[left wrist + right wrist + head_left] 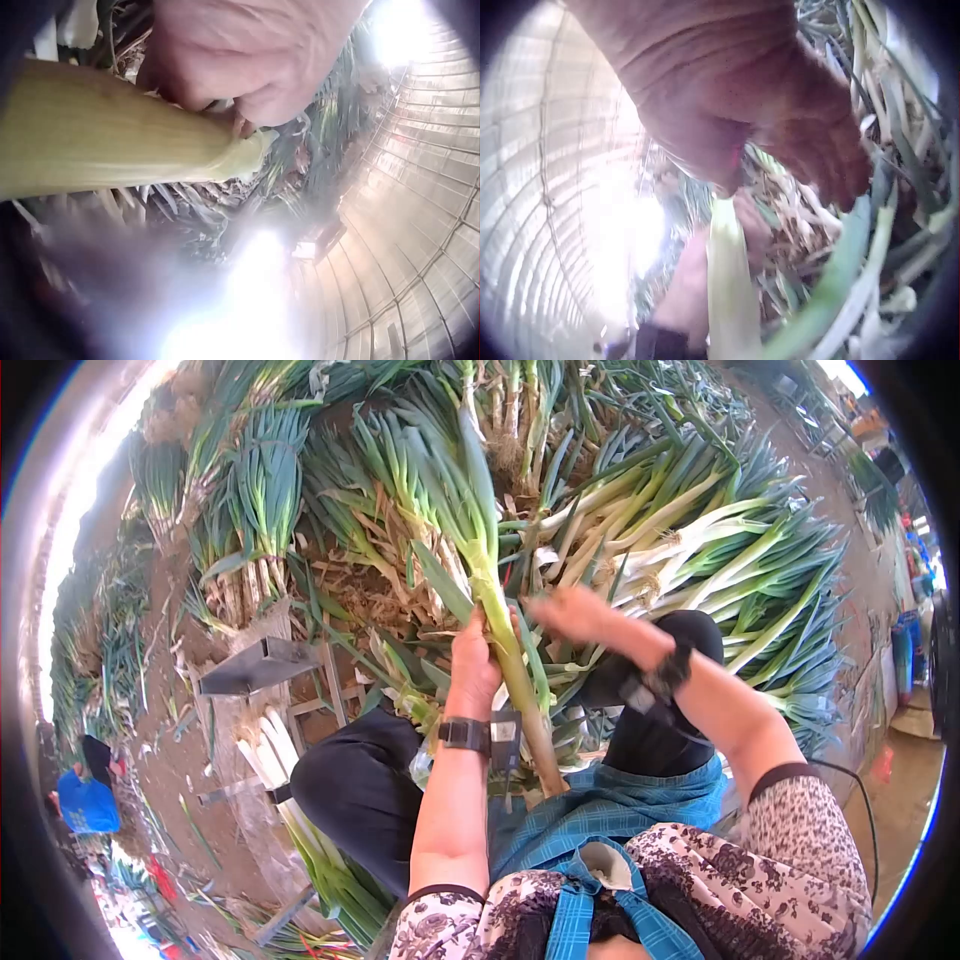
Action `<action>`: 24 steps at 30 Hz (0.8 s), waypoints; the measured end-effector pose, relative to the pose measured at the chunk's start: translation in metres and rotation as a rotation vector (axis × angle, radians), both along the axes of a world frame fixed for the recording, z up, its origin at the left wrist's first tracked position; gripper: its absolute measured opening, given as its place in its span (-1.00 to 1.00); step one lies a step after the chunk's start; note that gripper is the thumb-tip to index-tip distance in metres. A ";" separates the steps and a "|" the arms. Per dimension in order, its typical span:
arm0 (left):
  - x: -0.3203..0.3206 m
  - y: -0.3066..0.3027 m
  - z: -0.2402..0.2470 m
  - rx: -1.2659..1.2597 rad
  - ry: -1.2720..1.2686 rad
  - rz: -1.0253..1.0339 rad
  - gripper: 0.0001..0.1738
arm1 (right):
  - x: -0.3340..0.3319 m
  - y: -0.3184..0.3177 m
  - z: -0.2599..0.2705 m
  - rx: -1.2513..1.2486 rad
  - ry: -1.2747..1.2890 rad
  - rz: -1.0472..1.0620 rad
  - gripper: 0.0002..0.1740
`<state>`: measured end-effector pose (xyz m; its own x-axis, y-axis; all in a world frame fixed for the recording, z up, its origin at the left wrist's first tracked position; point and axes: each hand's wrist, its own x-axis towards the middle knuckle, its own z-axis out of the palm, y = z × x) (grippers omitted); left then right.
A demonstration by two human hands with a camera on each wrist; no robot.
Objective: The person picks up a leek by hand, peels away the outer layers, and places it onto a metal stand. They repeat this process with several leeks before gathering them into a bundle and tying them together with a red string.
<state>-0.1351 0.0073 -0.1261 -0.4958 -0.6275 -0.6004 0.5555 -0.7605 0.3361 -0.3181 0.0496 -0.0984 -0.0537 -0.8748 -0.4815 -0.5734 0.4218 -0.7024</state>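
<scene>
My left hand (475, 655) grips a thick green onion (515, 670) around its stalk, in the middle of the head view. The stalk's pale lower end points at the lap and its green leaves fan out away from me. In the left wrist view the fingers (255, 67) curl over the pale stalk. Just right of the stalk is my right hand (580, 618), blurred in the head view. Its fingers (829, 161) bend loosely, with a gap to the thumb in the right wrist view. A loose green leaf strip (829, 281) hangs below those fingertips.
Green onions (740, 550) lie heaped at the right, and tied bundles (265, 490) stand at the left. A bundle of white stalks (275, 760) rests beside the left knee, near a metal bracket (260, 665). Peeled scraps lie ahead; a cable (870, 810) runs behind the right arm.
</scene>
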 end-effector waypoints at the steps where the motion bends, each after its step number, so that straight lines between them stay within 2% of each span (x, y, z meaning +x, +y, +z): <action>1: -0.005 0.007 0.002 -0.092 -0.008 -0.042 -0.61 | -0.001 -0.017 0.030 -0.008 -0.154 -0.167 -0.22; 2: -0.010 0.015 0.011 -0.144 -0.036 -0.091 -0.61 | -0.009 -0.040 0.019 0.015 -0.259 -0.222 -0.35; 3: -0.014 0.023 0.025 -0.195 -0.068 -0.138 -0.62 | -0.007 -0.055 0.024 0.027 -0.509 -0.390 -0.42; 5: -0.016 0.048 0.053 -0.201 -0.262 -0.228 -0.64 | -0.009 -0.070 0.032 -0.040 -0.974 -0.545 -0.53; 6: -0.008 0.060 0.056 -0.245 -0.271 -0.296 -0.67 | -0.011 -0.073 0.037 -0.045 -0.997 -0.547 -0.53; 7: 0.006 0.078 0.038 -0.353 -0.408 -0.417 -0.66 | -0.012 -0.075 0.044 -0.132 -1.019 -0.620 -0.58; 9: 0.046 0.118 -0.023 -0.641 -0.687 -0.613 -0.60 | -0.022 -0.077 0.059 -0.225 -1.057 -0.698 -0.61; 11: 0.091 0.153 -0.088 -0.993 -1.039 -0.737 -0.48 | -0.034 -0.073 0.067 -0.297 -0.919 -0.546 -0.61; 12: 0.087 0.127 -0.046 -0.969 -1.193 -0.955 -0.47 | -0.032 -0.072 0.066 -0.336 -0.871 -0.547 -0.64; 13: 0.079 0.104 -0.012 -0.926 -1.343 -1.174 -0.46 | -0.031 -0.070 0.066 -0.352 -0.935 -0.517 -0.61; 15: 0.057 0.058 0.018 -1.220 -1.470 -0.522 -0.52 | -0.027 -0.062 0.068 -0.466 -0.827 -0.495 -0.59; 16: 0.030 0.042 0.056 -1.040 -1.223 -0.423 -0.57 | -0.027 -0.059 0.070 -0.479 -0.842 -0.491 -0.59; 17: 0.004 0.030 0.092 -0.858 -0.973 -0.327 -0.61 | -0.027 -0.054 0.070 -0.479 -0.750 -0.454 -0.56; 18: -0.013 0.020 0.103 -0.868 -0.980 -0.329 -0.61 | -0.028 -0.048 0.070 -0.477 -0.655 -0.420 -0.53; 20: -0.039 0.009 0.114 -0.360 -0.194 -0.333 -0.61 | -0.028 -0.035 0.085 -0.454 -0.606 -0.393 -0.54; 21: -0.045 0.007 0.112 -0.363 -0.199 -0.342 -0.61 | -0.028 -0.030 0.093 -0.421 -0.550 -0.361 -0.54; 22: -0.050 0.008 0.109 -0.380 -0.205 -0.337 -0.60 | -0.028 -0.024 0.099 -0.420 -0.635 -0.421 -0.54; 24: -0.055 0.013 0.110 -0.373 -0.214 -0.316 -0.60 | -0.033 -0.021 0.099 -0.430 -0.629 -0.426 -0.54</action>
<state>-0.1902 0.0201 -0.0165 -0.5858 -0.6576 -0.4737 0.2084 -0.6871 0.6960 -0.3513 0.0285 0.0007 -0.2526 -0.9535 -0.1646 0.1208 0.1377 -0.9831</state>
